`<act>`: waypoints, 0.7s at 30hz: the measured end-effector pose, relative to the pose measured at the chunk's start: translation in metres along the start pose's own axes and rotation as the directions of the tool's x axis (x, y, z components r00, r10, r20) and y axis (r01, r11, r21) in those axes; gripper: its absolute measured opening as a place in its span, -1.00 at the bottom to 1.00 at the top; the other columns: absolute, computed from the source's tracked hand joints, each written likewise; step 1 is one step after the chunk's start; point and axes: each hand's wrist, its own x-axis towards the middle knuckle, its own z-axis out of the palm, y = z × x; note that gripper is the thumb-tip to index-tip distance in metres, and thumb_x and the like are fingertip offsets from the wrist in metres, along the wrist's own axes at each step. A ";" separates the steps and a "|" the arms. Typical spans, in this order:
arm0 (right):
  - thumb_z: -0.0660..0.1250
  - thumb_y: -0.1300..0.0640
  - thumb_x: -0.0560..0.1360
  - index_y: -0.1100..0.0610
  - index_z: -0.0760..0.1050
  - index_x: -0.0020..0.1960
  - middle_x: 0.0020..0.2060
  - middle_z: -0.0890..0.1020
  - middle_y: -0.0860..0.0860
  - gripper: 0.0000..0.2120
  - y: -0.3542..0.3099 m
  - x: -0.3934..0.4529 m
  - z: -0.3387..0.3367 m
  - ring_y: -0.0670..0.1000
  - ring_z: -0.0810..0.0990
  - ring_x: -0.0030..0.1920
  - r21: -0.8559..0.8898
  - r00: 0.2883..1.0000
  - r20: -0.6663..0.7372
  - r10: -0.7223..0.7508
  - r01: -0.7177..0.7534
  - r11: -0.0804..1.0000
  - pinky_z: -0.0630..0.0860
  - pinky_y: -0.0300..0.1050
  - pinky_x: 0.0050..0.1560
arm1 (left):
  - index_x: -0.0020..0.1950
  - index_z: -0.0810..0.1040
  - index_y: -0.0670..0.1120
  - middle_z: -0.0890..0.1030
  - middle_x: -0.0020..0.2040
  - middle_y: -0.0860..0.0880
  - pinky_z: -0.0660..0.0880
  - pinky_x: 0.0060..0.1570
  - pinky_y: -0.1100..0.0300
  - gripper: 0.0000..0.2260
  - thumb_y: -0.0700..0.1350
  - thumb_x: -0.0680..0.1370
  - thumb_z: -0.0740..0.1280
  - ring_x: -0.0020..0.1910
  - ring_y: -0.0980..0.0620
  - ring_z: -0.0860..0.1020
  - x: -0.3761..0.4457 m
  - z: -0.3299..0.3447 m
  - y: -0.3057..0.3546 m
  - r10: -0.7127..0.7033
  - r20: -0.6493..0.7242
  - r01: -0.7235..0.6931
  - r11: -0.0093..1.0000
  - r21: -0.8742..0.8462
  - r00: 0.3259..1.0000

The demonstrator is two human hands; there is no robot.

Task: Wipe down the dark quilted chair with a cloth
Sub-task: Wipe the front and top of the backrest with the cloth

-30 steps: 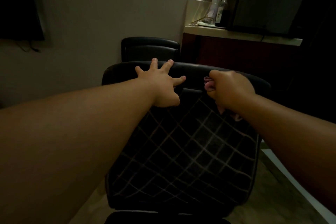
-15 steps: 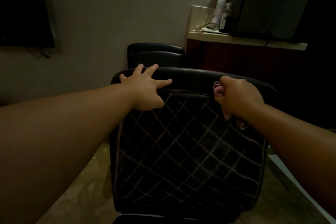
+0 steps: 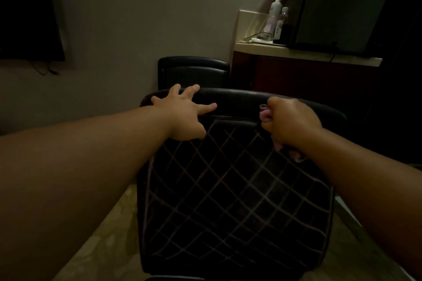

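I see two chairs in this dim room. The near one is a dark quilted chair with pale crossed stitch lines on its back, and it fills the middle of my view. Both of my arms reach out to its smooth top edge.

My left hand is spread wide, with straight fingers resting on the left part of the top edge. My right hand is curled tight around one small pink cloth. The cloth is bunched up in my fist, pressed against the right part of the top edge. A bit of it sticks out by my thumb, and another bit hangs below my wrist.

The second chair, a plain black padded chair, stands behind the first, by the wall. To the right is one dark red table with a pale top. Two bottles stand on it: one white spray bottle and one smaller bottle just beside it.
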 end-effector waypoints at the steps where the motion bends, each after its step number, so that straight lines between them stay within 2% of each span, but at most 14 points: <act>1: 0.43 0.05 0.50 -0.06 0.41 -0.08 -0.24 0.57 -0.08 -0.82 -0.005 0.001 0.003 -0.06 0.59 -0.30 0.011 0.999 -0.009 -0.033 0.033 0.999 0.54 -0.12 -0.33 | 0.57 -0.07 0.47 -0.28 0.65 0.09 -0.01 0.44 -0.51 -0.27 0.20 0.56 0.32 0.61 -0.25 -0.26 -0.001 0.001 -0.001 0.004 -0.002 -0.004 1.000 0.006 1.000; 3: 0.46 0.09 0.48 -0.06 0.39 -0.09 -0.22 0.55 -0.10 -0.77 -0.007 0.003 0.005 -0.12 0.54 -0.27 -0.033 0.995 -0.010 -0.102 0.102 0.994 0.48 -0.21 -0.31 | 0.57 -0.09 0.46 -0.29 0.65 0.09 0.00 0.44 -0.51 -0.27 0.20 0.56 0.31 0.61 -0.24 -0.27 -0.003 0.002 -0.002 0.012 -0.005 -0.012 1.000 0.019 1.000; 6: 0.35 0.20 0.55 0.00 0.37 -0.08 -0.16 0.48 -0.09 -0.82 0.002 -0.002 -0.012 -0.17 0.41 -0.23 -0.019 0.978 0.173 -0.116 0.121 0.992 0.32 -0.44 -0.46 | 0.57 -0.10 0.46 -0.30 0.65 0.08 0.00 0.43 -0.51 -0.26 0.21 0.56 0.31 0.61 -0.25 -0.28 -0.003 0.000 0.000 0.024 -0.006 -0.024 0.999 0.031 1.000; 7: 0.32 0.19 0.57 -0.01 0.36 -0.10 -0.17 0.45 -0.09 -0.83 0.007 -0.004 -0.017 -0.16 0.40 -0.24 0.003 0.974 0.206 -0.097 0.098 0.995 0.30 -0.43 -0.49 | 0.58 -0.10 0.45 -0.30 0.65 0.07 -0.01 0.43 -0.52 -0.26 0.21 0.56 0.32 0.61 -0.26 -0.28 -0.004 0.000 0.001 0.026 -0.003 -0.026 0.999 0.027 1.000; 10: 0.35 0.10 0.57 -0.02 0.40 -0.09 -0.20 0.49 -0.10 -0.87 0.015 -0.007 -0.021 -0.15 0.45 -0.26 -0.022 0.996 0.078 -0.050 0.052 0.998 0.26 -0.31 -0.42 | 0.58 -0.10 0.45 -0.30 0.65 0.05 -0.03 0.44 -0.54 -0.26 0.20 0.56 0.32 0.61 -0.27 -0.28 -0.002 0.000 0.003 0.016 0.005 -0.016 1.000 0.023 1.000; 13: 0.40 0.11 0.53 -0.02 0.41 -0.08 -0.20 0.51 -0.11 -0.84 0.005 0.000 -0.007 -0.14 0.48 -0.23 -0.032 0.994 0.083 -0.073 0.076 0.997 0.30 -0.29 -0.37 | 0.59 -0.09 0.43 -0.30 0.65 0.04 -0.04 0.44 -0.54 -0.27 0.21 0.57 0.31 0.60 -0.29 -0.28 0.001 -0.002 0.005 0.008 0.016 -0.008 1.000 0.023 1.000; 16: 0.47 0.06 0.47 -0.04 0.40 -0.09 -0.21 0.53 -0.12 -0.77 -0.010 0.007 0.003 -0.12 0.52 -0.23 -0.071 0.992 0.008 -0.129 0.129 0.989 0.38 -0.23 -0.32 | 0.59 -0.08 0.43 -0.29 0.66 0.04 -0.04 0.45 -0.53 -0.27 0.21 0.57 0.31 0.61 -0.29 -0.27 0.001 -0.001 0.003 0.012 0.008 -0.012 1.000 0.015 1.000; 19: 0.38 0.13 0.53 -0.02 0.36 -0.13 -0.19 0.53 -0.08 -0.80 -0.008 0.004 -0.005 -0.15 0.47 -0.26 -0.039 0.981 0.119 -0.152 0.158 0.987 0.36 -0.37 -0.36 | 0.58 -0.09 0.45 -0.30 0.65 0.06 -0.05 0.46 -0.52 -0.26 0.21 0.56 0.32 0.61 -0.27 -0.28 -0.001 0.003 -0.002 0.027 -0.009 -0.027 1.000 0.013 1.000; 21: 0.35 0.12 0.54 -0.01 0.39 -0.12 -0.19 0.54 -0.07 -0.86 0.003 -0.001 -0.013 -0.15 0.47 -0.27 -0.046 0.986 0.106 -0.130 0.135 0.990 0.32 -0.32 -0.38 | 0.58 -0.09 0.45 -0.30 0.65 0.06 -0.05 0.46 -0.52 -0.26 0.21 0.56 0.32 0.61 -0.26 -0.28 -0.002 0.004 -0.001 0.030 -0.019 -0.030 0.999 0.011 0.999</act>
